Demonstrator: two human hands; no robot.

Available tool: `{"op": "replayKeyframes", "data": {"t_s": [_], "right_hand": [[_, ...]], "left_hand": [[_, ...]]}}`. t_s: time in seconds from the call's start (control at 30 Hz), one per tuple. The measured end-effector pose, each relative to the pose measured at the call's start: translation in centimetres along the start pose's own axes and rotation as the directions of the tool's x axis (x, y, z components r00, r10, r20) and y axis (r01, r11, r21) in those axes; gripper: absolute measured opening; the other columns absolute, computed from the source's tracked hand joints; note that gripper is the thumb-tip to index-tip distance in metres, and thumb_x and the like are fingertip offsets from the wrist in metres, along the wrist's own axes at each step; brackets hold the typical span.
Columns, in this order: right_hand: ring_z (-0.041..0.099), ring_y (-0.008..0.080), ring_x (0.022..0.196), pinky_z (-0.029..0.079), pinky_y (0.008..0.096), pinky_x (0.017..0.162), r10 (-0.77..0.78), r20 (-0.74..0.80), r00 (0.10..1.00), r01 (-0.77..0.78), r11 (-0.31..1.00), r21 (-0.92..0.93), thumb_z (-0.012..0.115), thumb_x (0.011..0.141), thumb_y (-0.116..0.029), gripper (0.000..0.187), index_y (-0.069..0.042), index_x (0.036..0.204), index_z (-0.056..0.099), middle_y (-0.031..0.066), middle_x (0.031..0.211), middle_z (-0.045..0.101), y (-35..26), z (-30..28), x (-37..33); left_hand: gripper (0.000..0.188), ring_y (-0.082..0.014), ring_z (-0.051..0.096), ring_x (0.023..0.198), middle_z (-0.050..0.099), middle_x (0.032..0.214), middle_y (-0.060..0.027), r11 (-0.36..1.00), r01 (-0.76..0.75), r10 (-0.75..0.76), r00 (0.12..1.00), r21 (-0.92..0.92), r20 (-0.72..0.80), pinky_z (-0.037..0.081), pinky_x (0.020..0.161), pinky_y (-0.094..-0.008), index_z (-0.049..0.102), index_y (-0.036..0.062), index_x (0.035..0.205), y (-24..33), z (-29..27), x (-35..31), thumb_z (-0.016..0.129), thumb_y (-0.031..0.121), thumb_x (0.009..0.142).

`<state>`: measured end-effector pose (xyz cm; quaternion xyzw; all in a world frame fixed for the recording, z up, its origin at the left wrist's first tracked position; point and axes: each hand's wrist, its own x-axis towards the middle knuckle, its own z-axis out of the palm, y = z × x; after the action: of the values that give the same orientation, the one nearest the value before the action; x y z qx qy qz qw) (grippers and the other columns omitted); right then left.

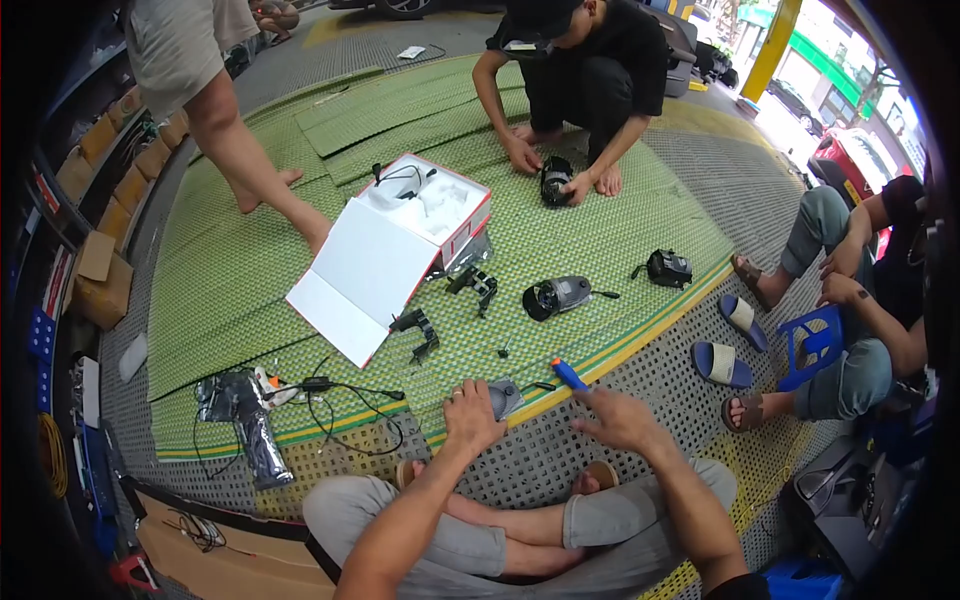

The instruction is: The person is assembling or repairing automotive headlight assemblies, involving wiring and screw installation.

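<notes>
My left hand (473, 413) is closed over the left side of a grey cap-like piece (508, 399) with a dark strap, at the mat's near edge. Most of that hand's grip is hidden. My right hand (622, 420) holds a blue-handled screwdriver (571, 376) with an orange end, to the right of the grey piece; its shaft cannot be made out. Just beyond lie a small black part (503, 351) and a grey cap-like headgear (556, 297) with a black unit on it. Black brackets (418, 334) lie to the left.
An opened white box (365, 262) stands mid-mat. Cables (330, 388) and plastic-wrapped parts (262, 440) lie at left. A black device (667, 268) sits at right, near slippers (722, 364). A co-worker crouches opposite, hands on black headgear (556, 182); another person sits at right, another stands at left.
</notes>
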<state>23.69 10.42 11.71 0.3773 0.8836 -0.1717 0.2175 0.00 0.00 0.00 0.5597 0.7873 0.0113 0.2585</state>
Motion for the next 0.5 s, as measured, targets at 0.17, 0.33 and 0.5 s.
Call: {"op": "replayKeyframes", "data": {"t_s": [0.17, 0.33, 0.5], "right_hand": [[0.068, 0.0350, 0.110, 0.053, 0.0473, 0.095, 0.048, -0.321, 0.946, 0.040, 0.964, 0.261, 0.057, 0.100, -0.053, 0.058, -0.009, 0.139, 0.061, 0.0164, 0.116, 0.072, 1.7, -3.7, 7.7], [0.068, 0.0364, 0.112, 0.053, 0.0470, 0.096, 0.306, -0.326, 0.894, -0.170, 0.907, 0.384, 0.053, 0.102, -0.054, 0.059, -0.009, 0.139, 0.060, 0.0176, 0.115, 0.073, 1.9, -6.8, 12.8], [0.068, 0.0372, 0.114, 0.052, 0.0473, 0.098, 0.315, -0.352, 0.882, -0.190, 0.919, 0.347, 0.052, 0.101, -0.056, 0.063, -0.007, 0.140, 0.060, 0.0203, 0.120, 0.072, 1.5, -5.4, 13.4]], "left_hand": [[0.078, -0.0361, 0.053, 0.128, 0.051, 0.133, -0.0164, 0.999, 0.017, -0.014, 0.996, 0.028, -0.085, 0.048, 0.102, -0.0509, 0.049, 0.0023, 0.134, -1.4, 0.6, -1.0, 0.081, 0.052, 0.082], [0.086, -0.0373, 0.052, 0.129, 0.050, 0.135, -0.0180, 1.000, 0.005, -0.005, 0.999, 0.022, -0.038, 0.046, 0.104, -0.0522, 0.046, 0.0010, 0.139, -0.9, 0.7, -0.7, 0.080, 0.055, 0.082], [0.082, -0.0362, 0.052, 0.129, 0.050, 0.133, -0.0178, 0.998, 0.012, -0.016, 0.998, -0.057, -0.062, 0.045, 0.104, -0.0521, 0.048, 0.0015, 0.135, -0.9, 0.3, -0.3, 0.083, 0.052, 0.080]]}}
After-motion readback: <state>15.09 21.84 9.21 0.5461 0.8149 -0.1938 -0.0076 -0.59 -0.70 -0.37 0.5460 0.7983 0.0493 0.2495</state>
